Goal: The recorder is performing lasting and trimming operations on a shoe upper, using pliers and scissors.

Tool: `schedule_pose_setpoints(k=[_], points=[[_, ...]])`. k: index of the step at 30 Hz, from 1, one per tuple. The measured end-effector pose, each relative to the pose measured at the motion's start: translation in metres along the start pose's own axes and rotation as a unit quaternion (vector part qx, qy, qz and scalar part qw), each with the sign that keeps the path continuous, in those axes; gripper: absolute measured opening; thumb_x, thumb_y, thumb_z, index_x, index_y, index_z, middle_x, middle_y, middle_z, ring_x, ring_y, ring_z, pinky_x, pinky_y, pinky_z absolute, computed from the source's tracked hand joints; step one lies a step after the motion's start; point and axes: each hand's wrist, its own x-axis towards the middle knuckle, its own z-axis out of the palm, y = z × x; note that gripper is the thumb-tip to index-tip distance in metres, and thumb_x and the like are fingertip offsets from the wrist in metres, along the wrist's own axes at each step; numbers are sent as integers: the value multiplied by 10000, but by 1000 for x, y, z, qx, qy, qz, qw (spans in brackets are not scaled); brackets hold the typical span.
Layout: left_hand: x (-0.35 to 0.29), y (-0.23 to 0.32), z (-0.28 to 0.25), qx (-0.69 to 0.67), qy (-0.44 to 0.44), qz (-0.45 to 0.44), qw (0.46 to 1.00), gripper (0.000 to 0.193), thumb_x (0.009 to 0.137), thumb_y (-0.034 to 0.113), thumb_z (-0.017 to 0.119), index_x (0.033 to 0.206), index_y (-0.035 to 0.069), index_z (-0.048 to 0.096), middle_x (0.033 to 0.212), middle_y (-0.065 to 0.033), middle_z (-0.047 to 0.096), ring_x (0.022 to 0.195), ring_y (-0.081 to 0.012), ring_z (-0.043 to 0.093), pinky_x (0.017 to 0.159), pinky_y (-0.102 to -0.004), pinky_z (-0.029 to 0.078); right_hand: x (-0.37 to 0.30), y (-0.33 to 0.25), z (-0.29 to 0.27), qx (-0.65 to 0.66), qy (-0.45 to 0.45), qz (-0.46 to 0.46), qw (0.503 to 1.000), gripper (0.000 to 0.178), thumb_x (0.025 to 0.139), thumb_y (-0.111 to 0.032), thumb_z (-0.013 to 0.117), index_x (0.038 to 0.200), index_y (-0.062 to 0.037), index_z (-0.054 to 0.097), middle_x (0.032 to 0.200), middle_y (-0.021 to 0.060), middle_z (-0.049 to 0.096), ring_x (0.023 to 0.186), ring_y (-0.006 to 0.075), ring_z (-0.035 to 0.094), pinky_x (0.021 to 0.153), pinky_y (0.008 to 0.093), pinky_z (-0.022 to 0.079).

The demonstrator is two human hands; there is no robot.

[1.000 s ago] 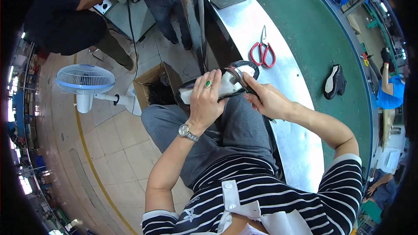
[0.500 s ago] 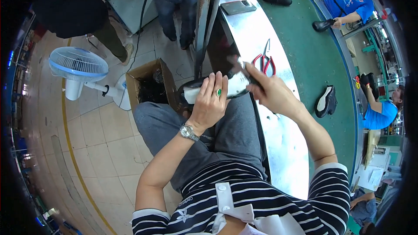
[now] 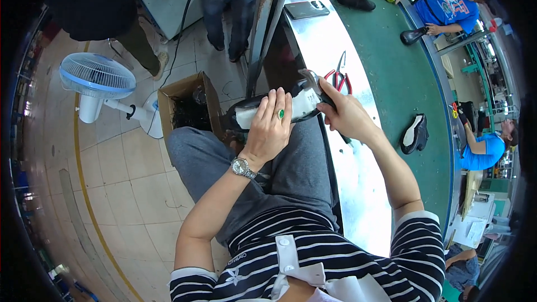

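Beside cardboard box [image 3: 187, 103], hands-held shoe [image 3: 274, 109]

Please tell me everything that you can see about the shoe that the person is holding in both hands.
The shoe is black outside with a white inner part showing. It lies roughly level above the person's lap, at the edge of the metal workbench. The left hand lies flat over its middle and hides part of it. The right hand grips its right end, where a grey metal tool meets it. What kind of tool it is cannot be told.
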Motion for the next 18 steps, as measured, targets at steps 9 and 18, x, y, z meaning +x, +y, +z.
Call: schedule_pose_setpoints(k=[9, 18], points=[[-3, 0, -1, -14, 24, 2, 1000, 527, 816, 137, 655, 1248, -139, 531, 1222, -262, 563, 1219, -417, 521, 1063, -467, 400, -4, -31, -9, -74, -8, -29, 997, 613, 926, -123, 564, 1479, -87, 303, 638, 202, 605, 561, 354, 619, 578, 447, 470], [-5, -2, 6, -7, 61, 23, 998, 383, 853, 58, 573, 1178, -144, 574, 1139, -258, 586, 1190, -461, 536, 1032, -499, 436, -3, -34, 2, -156, -45, -58, 985, 676, 924, -130, 558, 1516, -140, 233, 623, 168, 616, 524, 319, 617, 517, 433, 472]])
